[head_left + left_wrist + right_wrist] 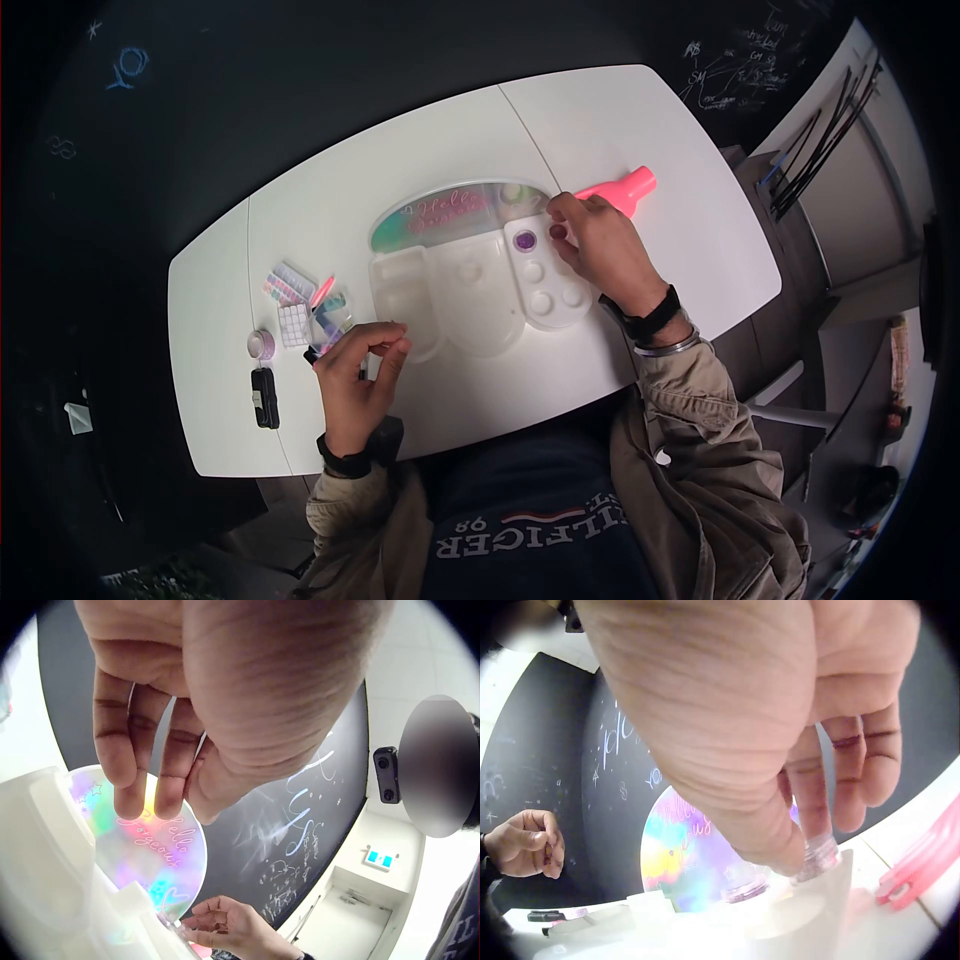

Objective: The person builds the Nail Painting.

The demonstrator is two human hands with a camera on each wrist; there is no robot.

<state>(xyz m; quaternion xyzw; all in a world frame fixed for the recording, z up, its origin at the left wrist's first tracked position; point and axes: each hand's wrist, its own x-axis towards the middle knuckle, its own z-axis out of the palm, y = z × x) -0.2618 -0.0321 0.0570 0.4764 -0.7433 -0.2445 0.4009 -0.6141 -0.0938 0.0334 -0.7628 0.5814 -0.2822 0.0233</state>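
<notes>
The nearer right hand (612, 255) is pinching a small, clear, round pot (822, 857) at the white plastic tray (490, 325)'s right; the left hand (353, 388) (loosely bent, seemingly empty) is hovering leftward.

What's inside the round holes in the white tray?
One has a little purple pot. The right hand pinches another pot at the tray, so what's beneath is hidden.

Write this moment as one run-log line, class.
right hand: pinches small jar | left hand: open, holding nothing | purple jar: in white organizer
</notes>
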